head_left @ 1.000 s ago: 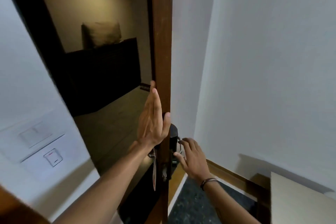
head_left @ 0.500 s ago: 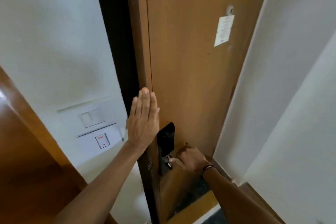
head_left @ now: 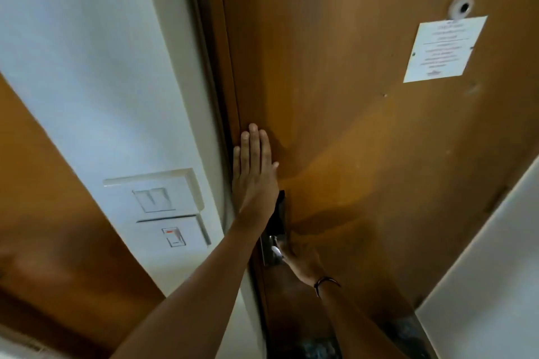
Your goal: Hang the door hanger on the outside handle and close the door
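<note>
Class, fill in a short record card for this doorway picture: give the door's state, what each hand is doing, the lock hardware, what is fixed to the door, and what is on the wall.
door: wooden, at or almost at the frame; no gap shows
left hand: flat, fingers together, palm on the door near its latch edge
right hand: at the handle, wrist wearing a dark band
lock: black panel above a metal plate
on the door: white printed notice below a peephole
wall: white light switches left of the frame
door hanger: not visible
</note>
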